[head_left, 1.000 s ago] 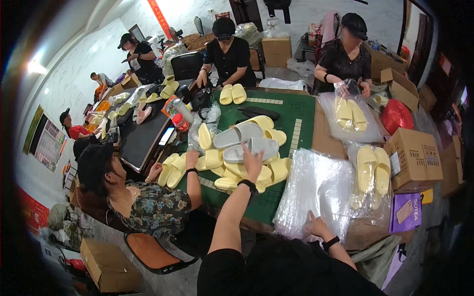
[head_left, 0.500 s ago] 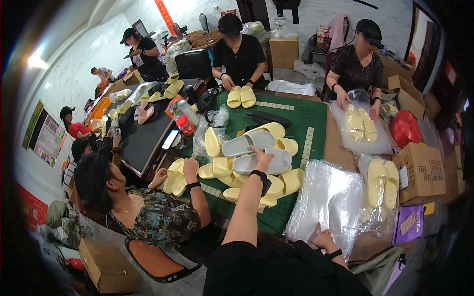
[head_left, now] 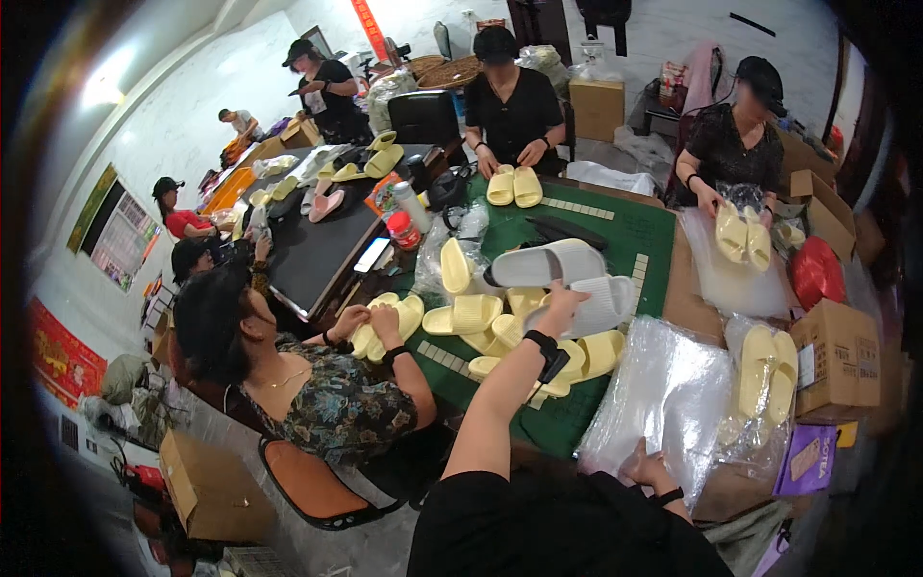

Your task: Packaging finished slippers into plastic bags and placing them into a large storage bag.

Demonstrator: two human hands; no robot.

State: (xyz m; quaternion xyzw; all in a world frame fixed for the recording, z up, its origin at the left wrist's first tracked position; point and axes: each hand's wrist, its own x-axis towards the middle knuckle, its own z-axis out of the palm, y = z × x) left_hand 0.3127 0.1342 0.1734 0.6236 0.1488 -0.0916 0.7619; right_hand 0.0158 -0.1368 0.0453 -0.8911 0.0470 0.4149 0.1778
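My left hand [head_left: 565, 310] grips a pair of grey slippers [head_left: 604, 300], raised and tilted above a heap of pale yellow slippers [head_left: 463, 313]. The heap lies on a green table mat [head_left: 630, 223]. At the near edge of a stack of clear plastic bags [head_left: 663, 385], my right hand [head_left: 648, 467] has its fingers closed on the edge of a bag; the fingertips are hard to make out. Just right of the stack, a yellow slipper pair [head_left: 766, 377] lies in clear plastic.
On my left a person handles yellow slippers [head_left: 389, 322]. Across the table, one person touches a yellow pair [head_left: 513, 187]; another holds a pair [head_left: 742, 237] over plastic. A phone [head_left: 372, 254] and red-lidded jar [head_left: 403, 231] stand left. Cardboard boxes [head_left: 835, 361] are at right.
My left hand has moved right, lifting the grey slippers off the heap. My right hand's fingers have drawn closer together at the bags. The person at far right has raised a yellow pair.
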